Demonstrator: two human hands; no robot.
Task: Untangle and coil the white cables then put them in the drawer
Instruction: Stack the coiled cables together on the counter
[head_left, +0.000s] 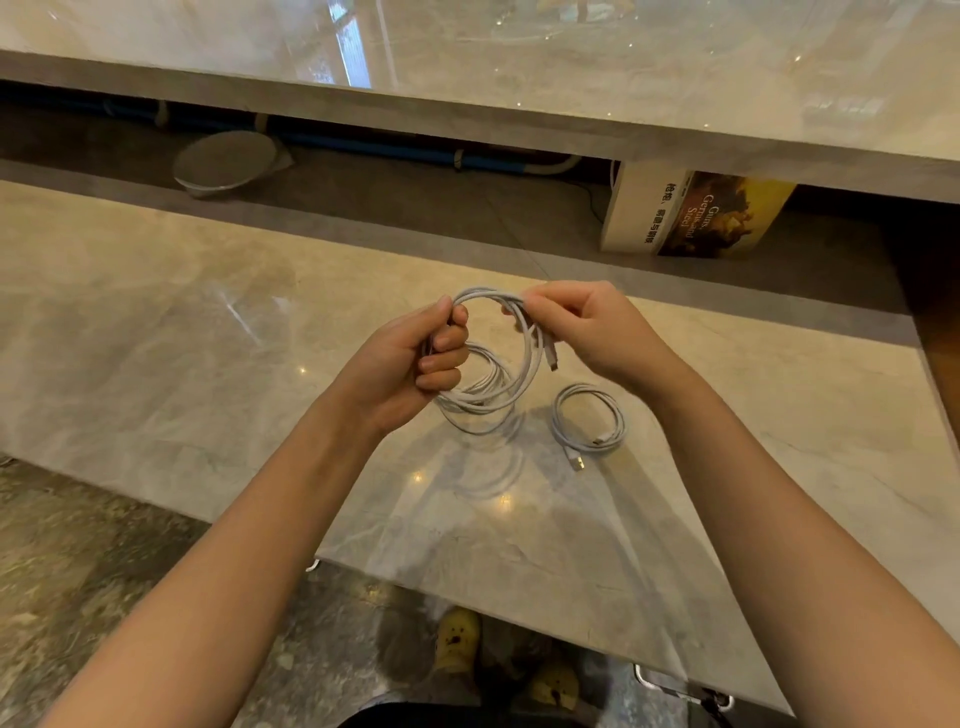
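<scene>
A white cable (519, 374), wound into several loops, hangs above the marble table (156, 338). My left hand (415, 364) is closed around the left side of the loops. My right hand (587, 327) pinches the top right of the same coil, and a plug end dangles just below its fingers. A second white cable (589, 418) lies on the table as a small finished coil, to the right of the held one, with its plug pointing toward me. No drawer is visible.
A book (691, 213) stands on the lower shelf at the back right, and a round grey disc (226, 161) lies on that shelf at the left. A higher marble counter (519, 52) runs across the top. My feet in yellow slippers (457, 639) show below the table's near edge.
</scene>
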